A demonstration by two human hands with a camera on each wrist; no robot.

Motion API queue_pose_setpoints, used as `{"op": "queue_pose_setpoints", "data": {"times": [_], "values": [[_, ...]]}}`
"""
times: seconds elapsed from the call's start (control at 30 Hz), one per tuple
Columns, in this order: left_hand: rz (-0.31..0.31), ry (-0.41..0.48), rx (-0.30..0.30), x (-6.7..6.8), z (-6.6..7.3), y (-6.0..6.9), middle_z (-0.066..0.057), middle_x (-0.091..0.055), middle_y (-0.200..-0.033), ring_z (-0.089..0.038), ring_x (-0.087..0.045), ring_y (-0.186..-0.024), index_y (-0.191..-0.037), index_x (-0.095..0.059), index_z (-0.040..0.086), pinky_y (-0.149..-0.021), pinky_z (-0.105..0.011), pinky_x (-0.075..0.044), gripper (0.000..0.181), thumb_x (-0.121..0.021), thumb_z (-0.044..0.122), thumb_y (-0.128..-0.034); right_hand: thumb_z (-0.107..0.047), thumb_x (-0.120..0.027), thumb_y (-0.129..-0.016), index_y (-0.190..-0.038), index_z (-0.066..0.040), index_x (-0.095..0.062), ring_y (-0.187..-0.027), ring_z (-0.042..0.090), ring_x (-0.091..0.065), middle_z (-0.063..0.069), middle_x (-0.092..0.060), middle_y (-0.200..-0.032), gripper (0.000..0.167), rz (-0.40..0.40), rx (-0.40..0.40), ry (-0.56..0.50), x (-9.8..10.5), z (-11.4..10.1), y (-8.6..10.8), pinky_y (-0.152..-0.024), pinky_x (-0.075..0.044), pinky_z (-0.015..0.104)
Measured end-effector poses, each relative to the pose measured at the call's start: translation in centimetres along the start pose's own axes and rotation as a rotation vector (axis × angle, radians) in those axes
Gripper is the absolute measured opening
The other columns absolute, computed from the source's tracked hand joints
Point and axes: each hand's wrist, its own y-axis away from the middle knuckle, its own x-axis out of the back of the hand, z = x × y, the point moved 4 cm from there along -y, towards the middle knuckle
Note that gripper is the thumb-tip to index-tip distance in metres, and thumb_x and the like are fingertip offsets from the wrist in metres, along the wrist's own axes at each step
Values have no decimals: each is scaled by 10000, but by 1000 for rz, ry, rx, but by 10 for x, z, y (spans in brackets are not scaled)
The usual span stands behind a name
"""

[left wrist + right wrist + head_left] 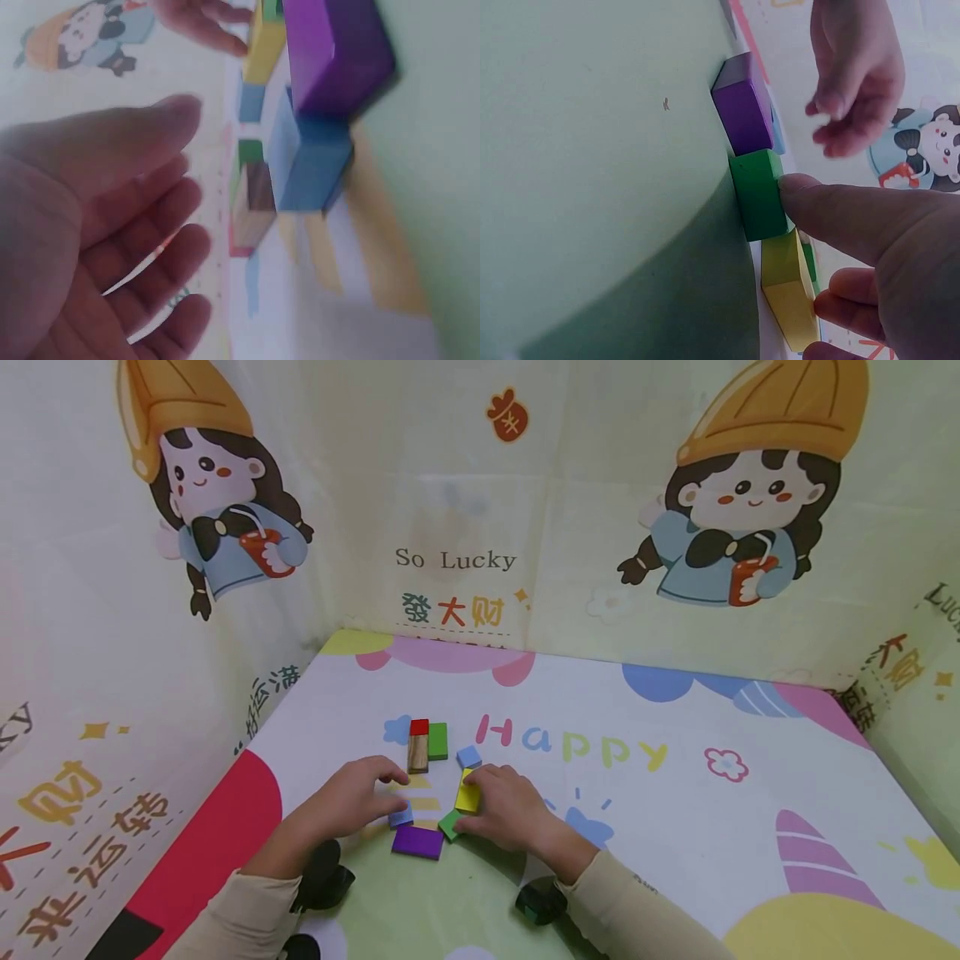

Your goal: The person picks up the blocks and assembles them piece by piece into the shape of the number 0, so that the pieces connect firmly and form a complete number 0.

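My left hand (pixel 365 793) hovers just left of a small blue block (pixel 401 815); in the left wrist view its fingers are spread and hold nothing. My right hand (pixel 506 806) is at the right side of the blocks. In the right wrist view its thumb touches the top edge of a green block (pixel 760 196), and a fingertip rests against a yellow block (pixel 789 296). A purple block (pixel 417 842) lies nearest me, between the blue and green ones. Beyond the yellow block sits another blue block (pixel 468 757), turned at an angle. Together these blocks form a curved row.
Farther back on the left, a brown wood-grain block (pixel 418 753) lies with a red block (pixel 419 727) at its far end and a green block (pixel 438 741) alongside. The patterned tabletop (pixel 637 827) meets printed cloth walls (pixel 570 527) at the back and sides.
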Motion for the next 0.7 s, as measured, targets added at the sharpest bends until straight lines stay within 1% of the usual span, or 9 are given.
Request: {"op": "queue_pose_setpoints", "data": {"times": [0.1,0.13,0.2,0.3,0.4,0.57,0.7], "values": [[30,-13,-35,4,-7,-13,-59,-659,-1167,-319,-589,-1118,-1153,-698,67,-940,-505,-495,301,-773,177,-883,-448,-798,-811,-1277,-101,-636,-1124,232,-532,60,-612,-1269,604,0,-4,-5,0,0,0,-920,-488,401],[30,-19,-46,5,-9,-18,-71,-659,-1185,-331,-583,-1137,-1171,-694,59,-956,-517,-482,318,-770,180,-886,-448,-798,-811,-1279,-101,-637,-1127,233,-533,61,-613,-1270,605,0,-5,-6,-1,0,0,-921,-488,403],[16,-39,-66,5,-12,-26,-76,-659,-1211,-343,-569,-1172,-1200,-690,62,-982,-536,-460,344,-764,197,-893,-449,-797,-811,-1280,-100,-637,-1134,237,-534,62,-614,-1272,606,-1,-7,-7,0,-1,0,-923,-488,408],[-7,-50,-75,3,-16,-39,-63,-662,-1218,-339,-553,-1201,-1209,-697,89,-1009,-544,-437,350,-769,204,-887,-453,-795,-813,-1282,-105,-638,-1129,236,-536,60,-616,-1269,605,-2,-10,1,0,-2,0,-918,-489,406],[-6,-48,-65,1,-18,-48,-59,-658,-1221,-334,-548,-1199,-1206,-702,111,-1006,-547,-440,351,-778,213,-879,-455,-794,-812,-1282,-111,-638,-1124,231,-538,56,-617,-1264,604,-1,-13,11,1,-2,0,-915,-490,404],[29,-23,-29,-2,-20,-59,-88,-653,-1223,-339,-542,-1200,-1233,-690,72,-1010,-536,-442,402,-785,209,-868,-453,-798,-808,-1281,-110,-639,-1121,228,-541,55,-620,-1258,605,-2,-15,7,2,-1,0,-911,-492,405],[42,-13,1,-5,-22,-66,-99,-649,-1237,-345,-525,-1227,-1256,-679,53,-1029,-530,-429,437,-792,212,-865,-453,-797,-810,-1278,-110,-640,-1113,228,-541,57,-622,-1255,601,-3,-12,4,2,-1,1,-907,-489,405]]}}
